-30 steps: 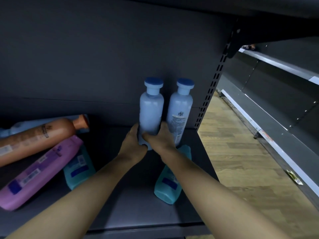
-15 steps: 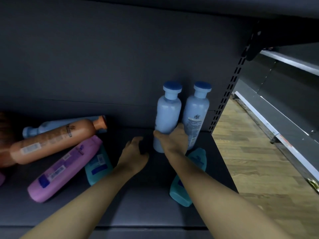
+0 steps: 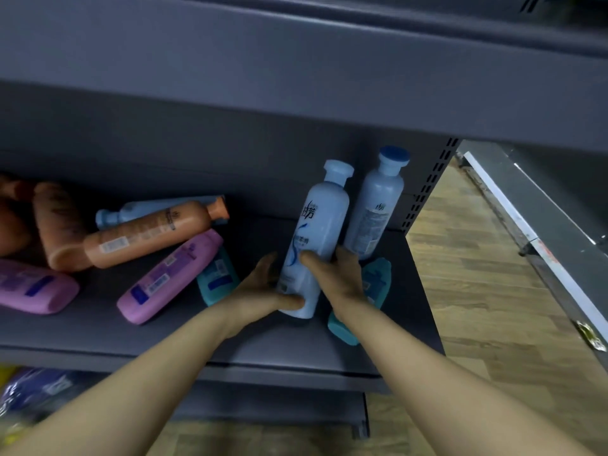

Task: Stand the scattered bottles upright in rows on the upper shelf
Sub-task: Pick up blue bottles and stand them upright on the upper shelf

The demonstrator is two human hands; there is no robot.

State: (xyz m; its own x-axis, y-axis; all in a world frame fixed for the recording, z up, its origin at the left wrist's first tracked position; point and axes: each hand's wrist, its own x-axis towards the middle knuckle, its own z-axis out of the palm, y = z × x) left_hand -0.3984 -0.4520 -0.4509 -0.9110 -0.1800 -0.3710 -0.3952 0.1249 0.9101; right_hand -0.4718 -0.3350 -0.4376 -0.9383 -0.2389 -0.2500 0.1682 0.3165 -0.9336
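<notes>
Left hand, right hand, grips clamped round tilted blue bottle (low down)

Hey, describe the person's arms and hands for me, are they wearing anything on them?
Nothing worn shows. The left hand and right hand are bare, with no gloves, rings or bracelets visible. The left forearm and right forearm are uncovered to the picture's edge: no sleeves, watch or bands.
</notes>
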